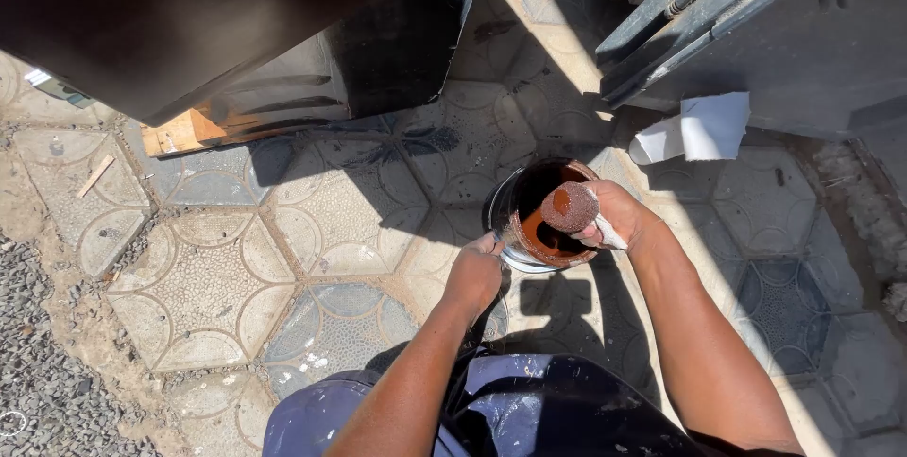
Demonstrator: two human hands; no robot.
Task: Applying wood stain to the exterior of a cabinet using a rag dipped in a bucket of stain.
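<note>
Head view: rust-brown paint-soaked roller (569, 207)

reddish-brown paint (543, 230), brown-soaked sponge (569, 207), grey hexagon-patterned paving (312, 230).

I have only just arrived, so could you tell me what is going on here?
A person crouches over a small paint can of reddish-brown liquid standing on patterned paving. The left hand grips the can's near rim, tilting it slightly. The right hand holds a paint-soaked pad wrapped in white cloth over the opening. A crumpled white paper lies beyond, beside dark metal panels.
</note>
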